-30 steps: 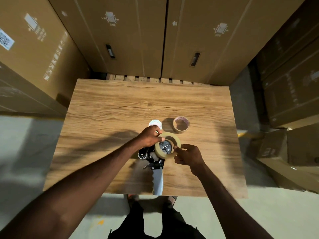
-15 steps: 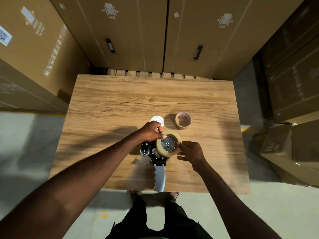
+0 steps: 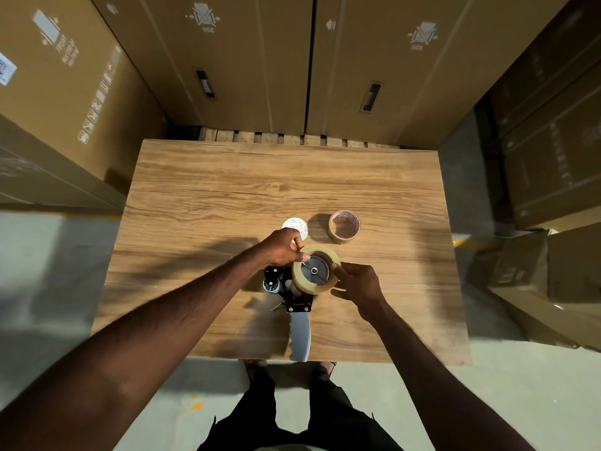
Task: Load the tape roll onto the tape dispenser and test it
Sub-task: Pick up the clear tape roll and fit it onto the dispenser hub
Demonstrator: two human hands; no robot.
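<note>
The tape roll (image 3: 316,269) is sitting on the dispenser's (image 3: 294,299) hub, near the table's (image 3: 227,190) front edge. The left hand (image 3: 282,246) and right hand (image 3: 357,284) are pinching the roll's rim from both sides. Behind them an empty core (image 3: 344,225) is lying.

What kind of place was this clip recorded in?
Most likely a warehouse or stockroom: tall brown cardboard cartons with printed handling marks stand on a wooden pallet, more cartons are stacked at the right, and the wooden table stands on a bare concrete floor.
</note>
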